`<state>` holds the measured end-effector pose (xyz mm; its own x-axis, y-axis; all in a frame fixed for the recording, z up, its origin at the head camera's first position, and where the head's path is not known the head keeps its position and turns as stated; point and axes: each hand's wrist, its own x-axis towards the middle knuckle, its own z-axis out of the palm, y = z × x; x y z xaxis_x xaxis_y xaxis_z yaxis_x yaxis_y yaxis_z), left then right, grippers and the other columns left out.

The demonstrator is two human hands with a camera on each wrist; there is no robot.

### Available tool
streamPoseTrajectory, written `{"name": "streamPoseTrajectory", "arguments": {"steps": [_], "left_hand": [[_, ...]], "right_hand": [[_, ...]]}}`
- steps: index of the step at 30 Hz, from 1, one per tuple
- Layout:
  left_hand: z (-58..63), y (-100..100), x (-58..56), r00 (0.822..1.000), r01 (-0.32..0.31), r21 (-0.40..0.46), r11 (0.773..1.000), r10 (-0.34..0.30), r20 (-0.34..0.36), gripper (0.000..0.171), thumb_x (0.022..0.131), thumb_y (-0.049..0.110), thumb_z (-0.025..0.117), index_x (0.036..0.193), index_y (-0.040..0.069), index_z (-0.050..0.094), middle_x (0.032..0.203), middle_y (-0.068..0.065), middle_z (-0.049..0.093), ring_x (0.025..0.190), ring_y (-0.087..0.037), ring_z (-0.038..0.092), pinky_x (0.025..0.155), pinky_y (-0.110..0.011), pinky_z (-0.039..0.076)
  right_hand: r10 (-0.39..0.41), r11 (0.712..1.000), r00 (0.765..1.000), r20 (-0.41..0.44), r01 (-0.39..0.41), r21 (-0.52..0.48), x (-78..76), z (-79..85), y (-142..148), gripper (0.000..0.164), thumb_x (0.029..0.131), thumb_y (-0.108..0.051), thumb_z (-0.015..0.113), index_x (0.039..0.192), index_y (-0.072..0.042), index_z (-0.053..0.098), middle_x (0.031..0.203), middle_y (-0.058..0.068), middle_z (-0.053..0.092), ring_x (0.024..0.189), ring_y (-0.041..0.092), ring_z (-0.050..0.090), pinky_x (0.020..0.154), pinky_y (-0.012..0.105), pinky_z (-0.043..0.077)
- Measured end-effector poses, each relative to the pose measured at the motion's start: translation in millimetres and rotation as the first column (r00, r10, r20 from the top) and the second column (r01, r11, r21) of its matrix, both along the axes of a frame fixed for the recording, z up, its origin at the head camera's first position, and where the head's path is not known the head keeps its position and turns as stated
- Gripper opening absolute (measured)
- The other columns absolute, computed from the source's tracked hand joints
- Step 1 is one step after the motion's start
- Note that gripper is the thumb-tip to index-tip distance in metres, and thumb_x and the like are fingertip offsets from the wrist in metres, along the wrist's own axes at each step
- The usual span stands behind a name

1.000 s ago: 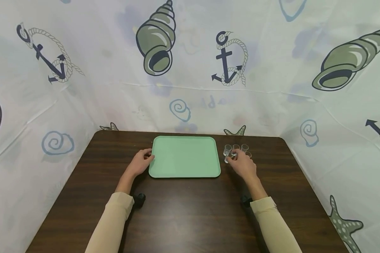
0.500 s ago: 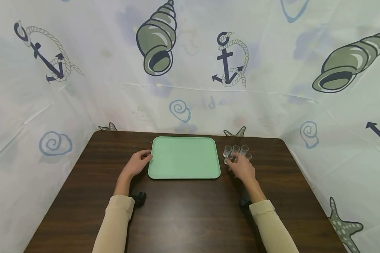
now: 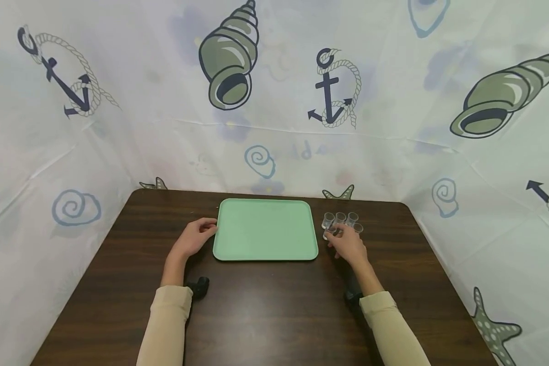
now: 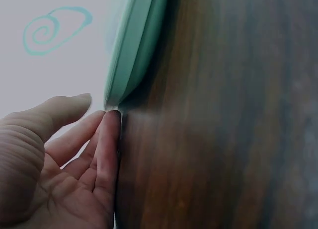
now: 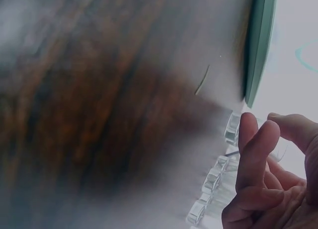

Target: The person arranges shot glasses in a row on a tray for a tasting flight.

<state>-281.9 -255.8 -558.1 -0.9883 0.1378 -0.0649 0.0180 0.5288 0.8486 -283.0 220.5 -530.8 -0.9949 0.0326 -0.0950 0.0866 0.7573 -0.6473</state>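
A pale green tray lies flat on the dark wooden table. My left hand is at its left edge. Seen from the left wrist, the fingertips meet the tray's rim, while the thumb stands apart from it. To the right of the tray, several small clear shot glasses stand close together. My right hand pinches the front-left shot glass between thumb and fingers. In the right wrist view that shot glass is partly hidden behind the fingers.
Dark wristbands circle both wrists below the beige sleeves. A white cloth printed with shells and anchors hangs behind the table and along both sides. A thin pale strand shows on the table in the right wrist view.
The head view has shifted slightly. My right hand has come a little nearer at the front-left glass, its lower fingers now showing. The left hand stays at the tray's edge.
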Motion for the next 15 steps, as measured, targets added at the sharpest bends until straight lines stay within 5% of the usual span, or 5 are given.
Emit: {"name": "streamPoseTrajectory", "arguments": {"steps": [15], "left_hand": [[-0.7,-0.1,3.8,1.000,0.003,0.045,0.999,-0.004,0.017,0.048,0.112,0.022,0.060,0.153,-0.001,0.053,0.139,-0.024,0.061,0.128,-0.039,0.060,0.105,-0.052,0.052]], "right_hand": [[-0.018,1.000,1.000,-0.017,0.018,-0.023,5.0,2.2,-0.4,0.042,0.103,-0.040,0.069,0.135,-0.012,0.069,0.091,0.006,0.080,0.060,0.018,0.068,0.057,0.034,0.049]]}}
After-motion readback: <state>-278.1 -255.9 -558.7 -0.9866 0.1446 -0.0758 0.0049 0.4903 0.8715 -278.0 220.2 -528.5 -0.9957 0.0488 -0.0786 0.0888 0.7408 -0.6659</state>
